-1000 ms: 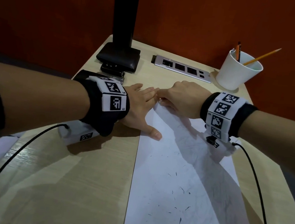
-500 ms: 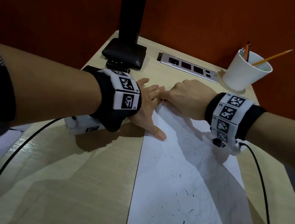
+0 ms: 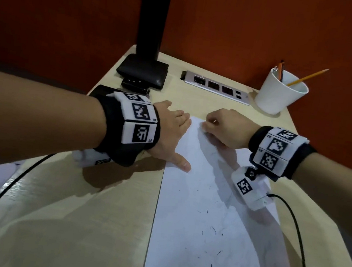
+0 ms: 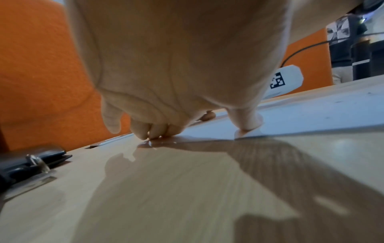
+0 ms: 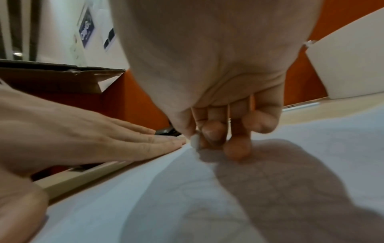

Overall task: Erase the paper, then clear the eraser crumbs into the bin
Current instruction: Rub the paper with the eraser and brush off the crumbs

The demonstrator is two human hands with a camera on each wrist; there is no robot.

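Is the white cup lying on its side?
No, the white plastic cup stands upright at the wooden desk's far corner, with pencils sticking out of it.

Dim overall; hard arm shadows fall toward the near table (image 3: 73,220). Wrist views soft, edges bowed.

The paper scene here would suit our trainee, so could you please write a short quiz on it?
1. True or false: the left hand lies flat, thumb on the paper.
2. What does the right hand pinch? A pencil, B eraser, C cup
3. Where do the crumbs lie?

Key: 1 true. 2 B. 3 On the paper's near part, not yet cleared.
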